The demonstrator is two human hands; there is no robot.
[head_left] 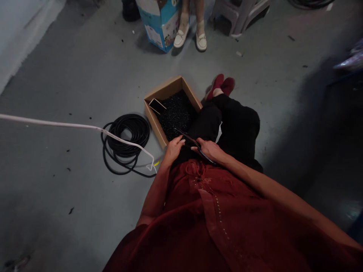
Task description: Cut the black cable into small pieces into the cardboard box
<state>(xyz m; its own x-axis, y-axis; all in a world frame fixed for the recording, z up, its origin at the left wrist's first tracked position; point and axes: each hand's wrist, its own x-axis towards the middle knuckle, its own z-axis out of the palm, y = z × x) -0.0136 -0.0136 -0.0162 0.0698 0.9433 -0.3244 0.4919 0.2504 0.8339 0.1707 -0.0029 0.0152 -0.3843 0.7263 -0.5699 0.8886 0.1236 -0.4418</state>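
Observation:
My right hand (210,150) is closed around a pair of dark scissors (188,136), whose blades point up and left over the near edge of an open cardboard box (157,126). Close to the blades, my left hand (174,150) has its thumb and fingertips pinched together. Whatever it grips is too dark and small to make out. Many short black pieces (177,113) fill the box, and a flat black rectangle with a tan border (157,106) lies at its far left corner. Left of the box rests a coil of black tubing (127,136) on the floor.
A pale cord (70,125) crosses from the left above the coil, with a yellow bit (157,163) near its end. Beyond are a blue carton (160,26), another person's feet in white shoes (190,39) and a grey plastic stool (239,19). Dark scraps dot the floor.

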